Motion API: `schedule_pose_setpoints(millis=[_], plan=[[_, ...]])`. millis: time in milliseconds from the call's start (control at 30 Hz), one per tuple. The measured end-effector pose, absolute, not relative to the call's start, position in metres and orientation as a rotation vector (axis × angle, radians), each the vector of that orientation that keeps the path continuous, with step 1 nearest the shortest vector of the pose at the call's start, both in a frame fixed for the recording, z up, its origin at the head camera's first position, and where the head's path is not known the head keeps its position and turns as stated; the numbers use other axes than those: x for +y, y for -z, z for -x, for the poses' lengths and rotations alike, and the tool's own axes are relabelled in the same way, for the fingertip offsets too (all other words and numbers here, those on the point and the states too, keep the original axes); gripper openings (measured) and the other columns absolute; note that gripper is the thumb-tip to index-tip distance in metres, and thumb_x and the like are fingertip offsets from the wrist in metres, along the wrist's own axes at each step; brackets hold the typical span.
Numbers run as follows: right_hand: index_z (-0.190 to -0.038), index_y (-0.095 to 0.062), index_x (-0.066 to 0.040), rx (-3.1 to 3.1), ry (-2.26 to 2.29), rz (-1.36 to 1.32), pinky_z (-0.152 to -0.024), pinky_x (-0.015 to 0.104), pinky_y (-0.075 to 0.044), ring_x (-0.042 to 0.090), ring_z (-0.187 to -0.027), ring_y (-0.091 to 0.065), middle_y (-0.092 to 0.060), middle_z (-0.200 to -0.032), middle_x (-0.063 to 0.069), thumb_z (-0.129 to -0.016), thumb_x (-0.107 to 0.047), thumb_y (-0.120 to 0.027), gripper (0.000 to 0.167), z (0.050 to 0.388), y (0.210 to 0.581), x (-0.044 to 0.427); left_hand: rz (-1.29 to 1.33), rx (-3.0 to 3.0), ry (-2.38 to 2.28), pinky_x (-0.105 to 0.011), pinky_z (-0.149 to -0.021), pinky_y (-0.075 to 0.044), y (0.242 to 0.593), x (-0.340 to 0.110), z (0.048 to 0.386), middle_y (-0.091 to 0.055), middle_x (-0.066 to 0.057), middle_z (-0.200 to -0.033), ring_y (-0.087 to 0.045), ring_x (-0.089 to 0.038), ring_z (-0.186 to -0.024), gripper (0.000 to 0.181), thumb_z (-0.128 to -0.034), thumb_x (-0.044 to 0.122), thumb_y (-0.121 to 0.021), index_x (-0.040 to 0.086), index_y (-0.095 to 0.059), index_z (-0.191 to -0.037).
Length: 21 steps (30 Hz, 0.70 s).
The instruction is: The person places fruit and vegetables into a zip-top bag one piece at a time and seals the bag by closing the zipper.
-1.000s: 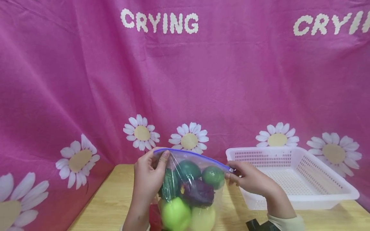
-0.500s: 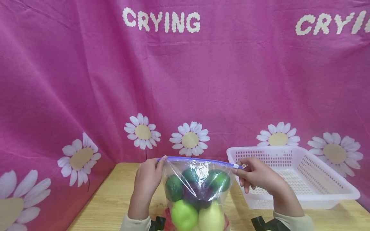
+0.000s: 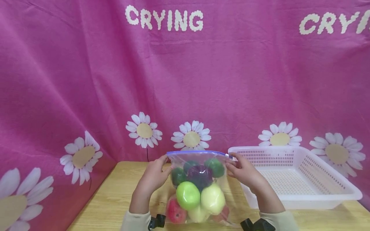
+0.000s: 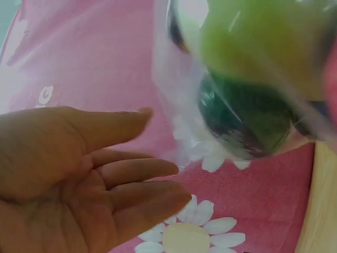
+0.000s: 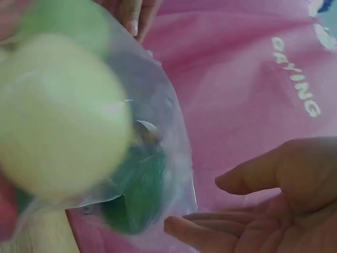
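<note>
A clear slider-zip bag (image 3: 199,155) stands on the table, its blue zip edge at the top running straight across. Through the plastic show a green apple-like fruit (image 3: 188,195), pale yellow fruit (image 3: 213,199), red fruit (image 3: 176,211), a dark purple one (image 3: 200,176) and dark green ones (image 3: 214,167). At the bag's left upper corner is my left hand (image 3: 154,175), fingers straight and thumb apart in the left wrist view. My right hand (image 3: 242,170) is at the opposite corner, near the white slider, fingers extended. Neither hand pinches the bag.
To the right stands a white perforated plastic basket (image 3: 300,195), close to my right hand. The wooden table (image 3: 107,195) meets a pink cloth backdrop (image 3: 219,89) with daisies and lettering behind it.
Earlier both hands pinched the bag's top corners and held it raised. The bag now stands lower, showing more red fruit at its base, and both hands have let go of the corners.
</note>
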State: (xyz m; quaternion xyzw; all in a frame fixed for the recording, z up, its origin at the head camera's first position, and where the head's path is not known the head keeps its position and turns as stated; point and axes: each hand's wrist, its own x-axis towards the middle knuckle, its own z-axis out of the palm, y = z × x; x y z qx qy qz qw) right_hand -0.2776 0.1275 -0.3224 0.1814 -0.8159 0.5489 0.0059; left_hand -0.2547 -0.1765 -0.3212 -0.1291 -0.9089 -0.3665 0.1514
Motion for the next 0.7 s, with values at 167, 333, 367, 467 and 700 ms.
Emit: schedule_pose_setpoints(millis=[167, 333, 367, 467, 700], plan=[[-0.129, -0.059, 0.009, -2.679, -1.339, -0.957, -0.093, 0.052, -0.056, 0.047, -0.115, -0.062, -0.063, -0.127, 0.029, -0.102, -0.011, -0.057, 0.034, 0.275, 0.33, 0.119, 0.698, -2.774, 0.99, -0.042, -0.083, -0.056, 0.328, -0.163, 0.258, -0.071, -0.017, -0.109, -0.065, -0.028, -0.096, 0.037, -0.0953, 0.011, -0.069, -0.005, -0.066, -0.128], [-0.131, -0.064, -0.001, -2.731, -0.909, -1.171, -0.098, 0.064, -0.048, 0.051, -0.121, -0.058, -0.061, -0.134, 0.026, -0.101, -0.022, -0.062, 0.037, 0.27, 0.333, 0.109, 0.632, -2.818, 0.833, -0.035, -0.074, -0.056, 0.33, -0.143, 0.258, -0.071, -0.013, -0.099, -0.061, -0.022, -0.086, 0.028, -0.0926, 0.014, -0.074, -0.004, -0.074, -0.115], [-0.13, -0.065, -0.001, -2.725, -0.85, -1.16, -0.099, 0.065, -0.046, 0.051, -0.122, -0.057, -0.059, -0.136, 0.027, -0.1, -0.021, -0.062, 0.036, 0.269, 0.332, 0.106, 0.602, -2.815, 0.798, -0.039, -0.082, -0.057, 0.33, -0.139, 0.257, -0.072, -0.015, -0.107, -0.064, -0.025, -0.094, 0.026, -0.0927, 0.015, -0.074, -0.003, -0.075, -0.111], [-0.122, -0.07, 0.001, -2.697, -0.692, -1.145, -0.103, 0.065, -0.043, 0.052, -0.124, -0.055, -0.057, -0.136, 0.031, -0.098, -0.017, -0.064, 0.03, 0.262, 0.331, 0.099, 0.556, -2.852, 0.719, -0.043, -0.087, -0.057, 0.331, -0.133, 0.254, -0.072, -0.014, -0.109, -0.066, -0.027, -0.1, 0.023, -0.0914, 0.019, -0.076, 0.0, -0.075, -0.104], [-0.118, -0.071, 0.001, -2.702, -0.503, -1.175, -0.098, 0.057, -0.051, 0.043, -0.116, -0.062, -0.067, -0.124, 0.021, -0.097, -0.015, -0.065, 0.027, 0.253, 0.332, 0.088, 0.516, -2.941, 0.677, -0.043, -0.078, -0.055, 0.334, -0.136, 0.252, -0.07, -0.007, -0.096, -0.065, -0.024, -0.088, 0.028, -0.0919, 0.024, -0.076, 0.004, -0.07, -0.11]])
